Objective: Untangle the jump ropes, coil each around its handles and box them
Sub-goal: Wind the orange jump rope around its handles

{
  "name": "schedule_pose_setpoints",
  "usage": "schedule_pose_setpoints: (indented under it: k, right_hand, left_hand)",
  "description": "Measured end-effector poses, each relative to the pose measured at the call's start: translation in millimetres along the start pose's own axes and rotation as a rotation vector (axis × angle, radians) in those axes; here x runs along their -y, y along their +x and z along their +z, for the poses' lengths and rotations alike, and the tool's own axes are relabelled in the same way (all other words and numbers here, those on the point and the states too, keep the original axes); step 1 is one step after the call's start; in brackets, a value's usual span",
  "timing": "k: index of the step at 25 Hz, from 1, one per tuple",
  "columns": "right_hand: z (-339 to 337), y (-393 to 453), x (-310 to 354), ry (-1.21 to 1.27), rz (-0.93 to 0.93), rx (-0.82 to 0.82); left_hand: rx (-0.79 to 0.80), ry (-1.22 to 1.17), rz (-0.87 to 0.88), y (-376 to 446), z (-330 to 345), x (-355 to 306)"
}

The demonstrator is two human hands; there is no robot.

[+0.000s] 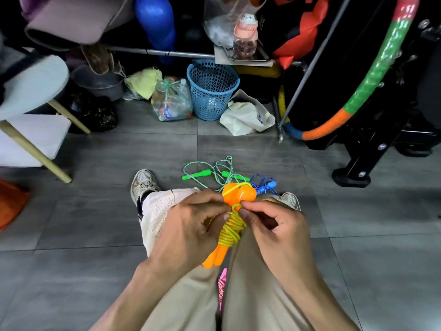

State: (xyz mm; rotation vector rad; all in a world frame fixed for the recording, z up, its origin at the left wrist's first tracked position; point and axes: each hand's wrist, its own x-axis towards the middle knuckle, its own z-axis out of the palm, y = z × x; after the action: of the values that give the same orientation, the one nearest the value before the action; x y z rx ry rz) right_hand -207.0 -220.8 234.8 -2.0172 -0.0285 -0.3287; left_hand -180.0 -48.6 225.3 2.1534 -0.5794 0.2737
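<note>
A grey tiled floor [95, 199] fills most of the view, with clutter along its far edge. At the right a black exercise frame [372, 149] stands with a striped hoop [372, 75] in green, orange and blue leaning against it. At the left is a pale chair [31, 111] with wooden legs. Between them sit a blue perforated basket [212, 89], a clear bag of plastic bottles [171, 101] just beside its left, and a crumpled cream bag [245, 115] to its right.

The person sits with both legs stretched out in beige trousers [250, 271], grey-white shoes [143, 185] pointing away. Over the lap, the left hand [188, 232] grips the two orange handles [238, 192] of a jump rope held side by side, its fingers curled round the bundle. The yellow rope [232, 225] is coiled in close turns around the middle of those handles — the handle ends stick out above and below the coil. The right hand [279, 230] pinches a small loop of the yellow rope at the top of the coil, thumb and forefinger closed on it.

On the floor just past the hands lies a green jump rope [205, 174] in loose loops, its two green handles apart. To its right, near the right shoe, a blue jump rope [265, 185] lies bunched up — its loops touch or overlap the green one. A strip of pink cord [223, 285] shows between the thighs.
</note>
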Motion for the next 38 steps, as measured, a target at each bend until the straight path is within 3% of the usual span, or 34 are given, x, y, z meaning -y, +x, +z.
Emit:
schedule_pose_setpoints:
  k: [6, 12, 16, 21, 27, 38]
  right_hand:
    - [8.7, 9.6, 1.4, -0.027, 0.116, 0.031]
    - [9.4, 7.4, 2.4, -0.182, -0.122, 0.135]
    - [6.3, 5.4, 1.1, -0.130, -0.099, 0.201]
    - [5.3, 5.7, 0.8, -0.145, -0.096, 0.149]
    - [14.7, -0.8, -1.3, -0.321, -0.188, 0.052]
    - [18.9, -6.5, -4.8, -0.370, -0.308, 0.018]
  left_hand:
    - [-0.076, 0.247, 0.123, -7.4, 10.9, 3.8]
    - [-0.061, 0.315, 0.194, -10.8, 10.0, 8.8]
    - [-0.048, 0.273, 0.210, -8.1, 12.2, 10.3]
    - [-0.010, 0.120, 0.172, -2.5, 10.3, 11.2]
    - [-0.029, -0.274, -0.161, 1.2, 6.5, 9.1]
    - [0.122, -0.779, -0.286, 14.5, -4.2, 16.3]
